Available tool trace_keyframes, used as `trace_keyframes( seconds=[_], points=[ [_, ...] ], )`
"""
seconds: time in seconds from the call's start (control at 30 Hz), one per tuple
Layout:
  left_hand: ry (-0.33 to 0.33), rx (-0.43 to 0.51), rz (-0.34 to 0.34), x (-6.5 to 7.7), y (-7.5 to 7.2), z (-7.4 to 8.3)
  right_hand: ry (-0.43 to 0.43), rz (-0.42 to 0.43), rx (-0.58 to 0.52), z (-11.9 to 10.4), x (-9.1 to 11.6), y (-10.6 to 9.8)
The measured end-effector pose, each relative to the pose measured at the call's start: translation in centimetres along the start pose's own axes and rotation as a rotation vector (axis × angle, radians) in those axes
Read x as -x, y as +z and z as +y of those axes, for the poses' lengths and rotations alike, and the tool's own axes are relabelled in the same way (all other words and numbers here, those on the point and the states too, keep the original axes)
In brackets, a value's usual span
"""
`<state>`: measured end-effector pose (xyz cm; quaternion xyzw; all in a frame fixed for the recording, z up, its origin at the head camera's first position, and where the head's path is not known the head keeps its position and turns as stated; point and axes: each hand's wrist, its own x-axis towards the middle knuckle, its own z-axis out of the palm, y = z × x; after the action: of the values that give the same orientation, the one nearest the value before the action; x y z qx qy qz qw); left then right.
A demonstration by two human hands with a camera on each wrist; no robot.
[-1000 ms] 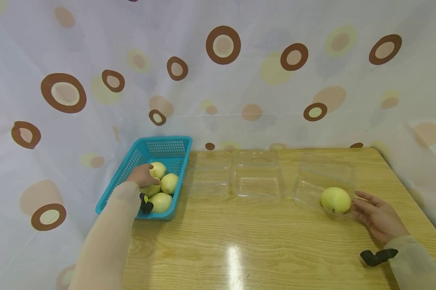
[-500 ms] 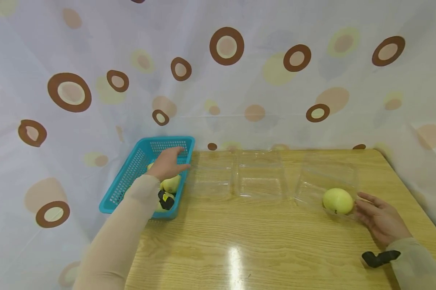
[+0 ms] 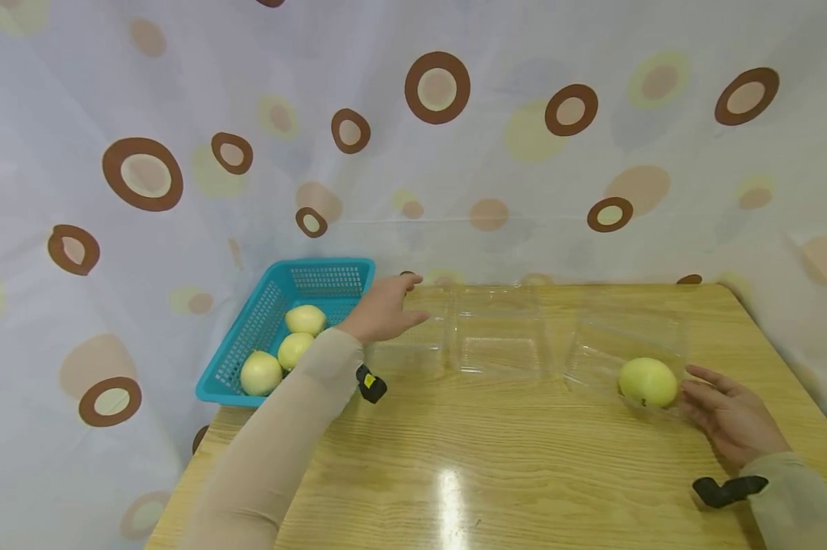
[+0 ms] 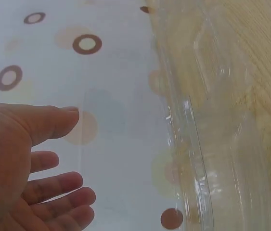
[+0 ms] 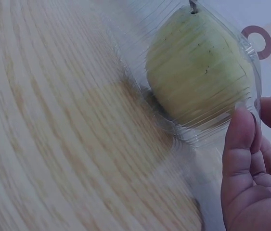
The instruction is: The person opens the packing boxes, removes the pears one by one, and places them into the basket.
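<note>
My left hand [image 3: 384, 309] is in the air just right of the blue basket, over the leftmost clear plastic box [image 3: 413, 347]. Its fingers are relaxed and spread, and the left wrist view shows the hand [image 4: 34, 168] with nothing in it. At the right, my right hand [image 3: 732, 416] pinches the edge of another clear plastic box [image 3: 592, 359] between its fingertips. Inside that box lies one pale yellow-green pear [image 3: 648, 382], its stem visible in the right wrist view. Several similar pears [image 3: 260, 373] sit in the blue basket [image 3: 230, 336], partly hidden by my left arm.
A third clear plastic box [image 3: 499, 344] stands between the other two. The boxes line up near the back of the wooden table [image 3: 523, 458]. A spotted white cloth [image 3: 495, 168] hangs right behind the table and along its left side.
My left hand has lifted away from the pears in the basket and moved right, past the basket's rim, holding nothing. My right hand stays at the box with the pear.
</note>
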<state>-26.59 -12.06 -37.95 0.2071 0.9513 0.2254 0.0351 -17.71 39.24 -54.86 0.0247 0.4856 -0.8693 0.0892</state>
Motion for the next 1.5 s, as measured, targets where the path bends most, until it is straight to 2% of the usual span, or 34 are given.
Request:
trace_keyframes(
  seconds=[0.23, 0.5, 0.8, 0.9, 1.17, 1.3, 1.5],
  points=[
    [0.077, -0.016, -0.034, -2.1, 2.5, 3.2, 0.003, -0.017, -0.033, 0.0, 0.2, -0.2],
    [0.138, 0.059, -0.055, -3.8, 5.2, 7.1, 0.0, -0.017, 0.007, -0.2, 0.0, -0.1],
    [0.224, 0.117, -0.114, -5.5, 9.6, 12.4, 0.02, -0.005, 0.031, -0.5, 0.0, 0.2],
    [0.238, 0.14, -0.134, -5.7, 11.1, 13.6, 0.021, -0.01, 0.03, -0.5, 0.0, 0.2],
    [0.175, 0.189, -0.178, -6.5, 15.0, 16.0, 0.016, -0.027, 0.012, -0.3, 0.2, -0.2],
    [0.109, 0.199, -0.208, -7.1, 17.7, 17.3, 0.017, -0.028, 0.013, -0.3, 0.1, -0.3],
    [-0.028, 0.252, -0.199, -8.0, 21.5, 18.7, 0.034, -0.024, 0.043, -0.3, 0.3, -0.2]
  ],
)
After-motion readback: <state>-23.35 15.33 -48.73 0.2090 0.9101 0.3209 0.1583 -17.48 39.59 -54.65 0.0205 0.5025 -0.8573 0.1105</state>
